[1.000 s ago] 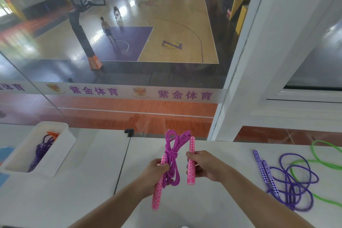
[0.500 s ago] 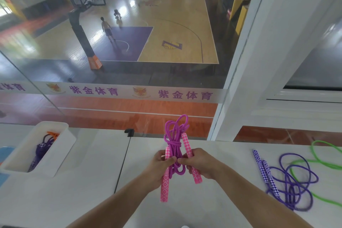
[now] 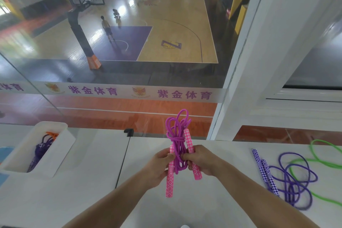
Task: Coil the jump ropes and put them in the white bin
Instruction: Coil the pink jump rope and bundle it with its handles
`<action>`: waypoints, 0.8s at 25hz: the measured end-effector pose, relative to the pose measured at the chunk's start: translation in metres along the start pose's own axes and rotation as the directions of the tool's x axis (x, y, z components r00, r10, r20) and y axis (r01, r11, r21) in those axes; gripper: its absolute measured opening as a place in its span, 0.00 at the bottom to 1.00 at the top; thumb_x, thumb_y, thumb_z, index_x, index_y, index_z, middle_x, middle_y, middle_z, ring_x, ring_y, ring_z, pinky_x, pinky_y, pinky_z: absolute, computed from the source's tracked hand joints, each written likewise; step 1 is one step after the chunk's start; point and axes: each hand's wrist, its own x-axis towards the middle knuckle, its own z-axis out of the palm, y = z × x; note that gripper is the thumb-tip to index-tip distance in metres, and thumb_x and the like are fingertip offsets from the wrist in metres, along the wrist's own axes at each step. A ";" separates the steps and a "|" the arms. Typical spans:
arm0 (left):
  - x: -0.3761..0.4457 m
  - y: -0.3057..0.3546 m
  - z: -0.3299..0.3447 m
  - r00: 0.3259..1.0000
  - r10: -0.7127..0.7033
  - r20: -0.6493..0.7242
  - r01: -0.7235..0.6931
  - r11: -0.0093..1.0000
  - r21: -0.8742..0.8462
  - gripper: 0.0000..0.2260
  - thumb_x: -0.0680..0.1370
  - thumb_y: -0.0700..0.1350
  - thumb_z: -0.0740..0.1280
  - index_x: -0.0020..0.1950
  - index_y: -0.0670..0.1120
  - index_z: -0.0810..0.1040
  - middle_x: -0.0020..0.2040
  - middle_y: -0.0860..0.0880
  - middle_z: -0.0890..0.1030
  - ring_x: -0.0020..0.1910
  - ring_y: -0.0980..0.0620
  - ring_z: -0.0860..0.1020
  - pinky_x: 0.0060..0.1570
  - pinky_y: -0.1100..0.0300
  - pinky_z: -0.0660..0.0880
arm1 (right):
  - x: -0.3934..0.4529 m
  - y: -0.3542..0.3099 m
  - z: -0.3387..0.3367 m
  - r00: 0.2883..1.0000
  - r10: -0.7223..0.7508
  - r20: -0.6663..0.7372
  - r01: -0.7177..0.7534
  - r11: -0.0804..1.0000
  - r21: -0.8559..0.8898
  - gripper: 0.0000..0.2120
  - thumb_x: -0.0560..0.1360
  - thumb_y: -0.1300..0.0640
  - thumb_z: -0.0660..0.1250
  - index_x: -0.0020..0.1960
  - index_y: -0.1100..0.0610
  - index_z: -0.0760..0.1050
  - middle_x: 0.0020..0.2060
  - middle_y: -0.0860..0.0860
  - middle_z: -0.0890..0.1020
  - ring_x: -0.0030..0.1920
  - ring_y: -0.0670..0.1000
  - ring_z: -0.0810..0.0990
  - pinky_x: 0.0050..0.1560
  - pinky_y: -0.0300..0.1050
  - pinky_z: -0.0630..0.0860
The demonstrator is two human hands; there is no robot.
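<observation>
Above the white surface, both hands' grips, left hand and right hand, clutch the coiled magenta jump rope with pink patterned handles.

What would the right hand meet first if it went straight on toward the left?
The right hand would almost at once meet the coiled pink jump rope it grips, then the left hand just beyond; depth is unclear.

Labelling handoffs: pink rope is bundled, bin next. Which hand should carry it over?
Left, probably. The white bin sits on the left of the table, on the left hand's side. Both hands grip the pink rope; the right hand would have to cross the body.
</observation>
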 end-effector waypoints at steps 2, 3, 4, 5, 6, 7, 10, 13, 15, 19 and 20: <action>0.003 0.000 -0.002 1.000 0.024 0.014 -0.024 1.000 0.011 0.11 0.82 0.34 0.62 0.61 0.40 0.82 0.52 0.37 0.84 0.49 0.43 0.81 0.54 0.50 0.78 | 0.002 0.001 0.000 1.000 -0.009 -0.004 0.009 1.000 -0.019 0.03 0.77 0.64 0.68 0.47 0.61 0.80 0.31 0.53 0.78 0.30 0.49 0.75 0.38 0.43 0.77; 0.004 -0.001 -0.003 0.999 0.033 0.026 -0.033 0.999 0.009 0.12 0.82 0.33 0.62 0.62 0.39 0.81 0.54 0.36 0.84 0.50 0.42 0.82 0.54 0.50 0.79 | 0.002 0.000 0.000 1.000 -0.023 -0.010 0.022 0.999 -0.032 0.03 0.77 0.64 0.69 0.49 0.60 0.80 0.33 0.53 0.79 0.31 0.49 0.76 0.38 0.43 0.77; 0.005 0.000 -0.004 0.998 0.045 0.043 -0.045 0.999 0.011 0.12 0.81 0.32 0.63 0.62 0.38 0.81 0.55 0.35 0.83 0.51 0.41 0.82 0.54 0.50 0.79 | 0.003 0.000 0.000 0.999 -0.037 -0.014 0.036 0.998 -0.045 0.05 0.76 0.64 0.70 0.52 0.59 0.80 0.35 0.53 0.80 0.33 0.49 0.77 0.39 0.43 0.77; 0.005 0.000 -0.006 0.997 0.054 0.061 -0.056 0.998 0.025 0.12 0.80 0.31 0.63 0.62 0.37 0.80 0.56 0.34 0.83 0.52 0.41 0.83 0.55 0.50 0.80 | 0.004 0.000 -0.001 0.999 -0.044 -0.017 0.043 0.998 -0.050 0.07 0.76 0.63 0.71 0.53 0.59 0.80 0.37 0.54 0.81 0.34 0.50 0.78 0.39 0.42 0.78; 0.005 0.001 -0.007 0.995 0.061 0.073 -0.064 0.997 0.039 0.12 0.80 0.30 0.64 0.62 0.37 0.80 0.56 0.33 0.82 0.52 0.40 0.83 0.54 0.51 0.80 | 0.004 0.000 -0.003 0.999 -0.041 -0.016 0.040 0.998 -0.052 0.08 0.75 0.63 0.72 0.54 0.58 0.79 0.38 0.54 0.81 0.35 0.50 0.78 0.40 0.42 0.78; 0.005 0.001 -0.007 0.995 0.064 0.074 -0.068 0.996 0.051 0.13 0.79 0.30 0.65 0.62 0.37 0.80 0.56 0.33 0.82 0.52 0.40 0.83 0.54 0.51 0.80 | 0.005 0.000 -0.004 0.999 -0.030 -0.015 0.030 0.998 -0.050 0.08 0.75 0.63 0.72 0.54 0.59 0.80 0.38 0.54 0.82 0.35 0.50 0.78 0.41 0.43 0.79; 0.006 -0.001 -0.007 0.998 0.053 0.036 -0.055 0.997 0.047 0.13 0.78 0.31 0.67 0.62 0.38 0.79 0.54 0.34 0.83 0.49 0.40 0.84 0.49 0.54 0.80 | 0.006 0.002 -0.007 1.000 0.009 -0.006 -0.010 1.000 -0.028 0.07 0.76 0.61 0.72 0.53 0.61 0.81 0.37 0.55 0.81 0.34 0.49 0.78 0.43 0.43 0.79; 0.009 -0.003 -0.002 0.998 0.053 -0.018 -0.052 0.998 0.025 0.12 0.79 0.33 0.66 0.62 0.38 0.79 0.52 0.35 0.84 0.44 0.43 0.83 0.44 0.55 0.80 | 0.006 0.001 -0.003 1.000 0.005 0.005 -0.005 1.000 0.006 0.07 0.76 0.62 0.71 0.55 0.60 0.81 0.38 0.54 0.82 0.35 0.49 0.81 0.43 0.44 0.80; 0.010 -0.002 0.005 0.998 0.043 -0.039 -0.044 0.999 -0.005 0.11 0.80 0.36 0.66 0.62 0.37 0.78 0.52 0.36 0.83 0.45 0.43 0.83 0.48 0.53 0.80 | 0.006 0.000 -0.001 1.000 -0.010 -0.004 0.010 1.000 0.013 0.07 0.76 0.63 0.71 0.54 0.58 0.81 0.41 0.56 0.84 0.40 0.52 0.84 0.47 0.47 0.83; 0.012 0.000 0.009 0.990 0.092 -0.106 -0.073 0.983 0.167 0.11 0.77 0.42 0.73 0.58 0.44 0.79 0.52 0.40 0.85 0.51 0.42 0.85 0.61 0.43 0.79 | 0.006 0.000 -0.002 0.999 -0.032 -0.019 0.031 0.999 -0.034 0.06 0.75 0.63 0.72 0.52 0.57 0.82 0.36 0.53 0.83 0.33 0.48 0.81 0.40 0.41 0.80; 0.012 0.001 0.009 0.988 0.100 -0.116 -0.072 0.972 0.225 0.11 0.76 0.41 0.74 0.57 0.45 0.80 0.51 0.41 0.85 0.51 0.42 0.85 0.60 0.42 0.79 | 0.006 0.000 -0.002 0.999 -0.029 -0.021 0.028 0.999 -0.043 0.06 0.75 0.63 0.72 0.52 0.58 0.83 0.35 0.53 0.82 0.31 0.48 0.80 0.38 0.40 0.79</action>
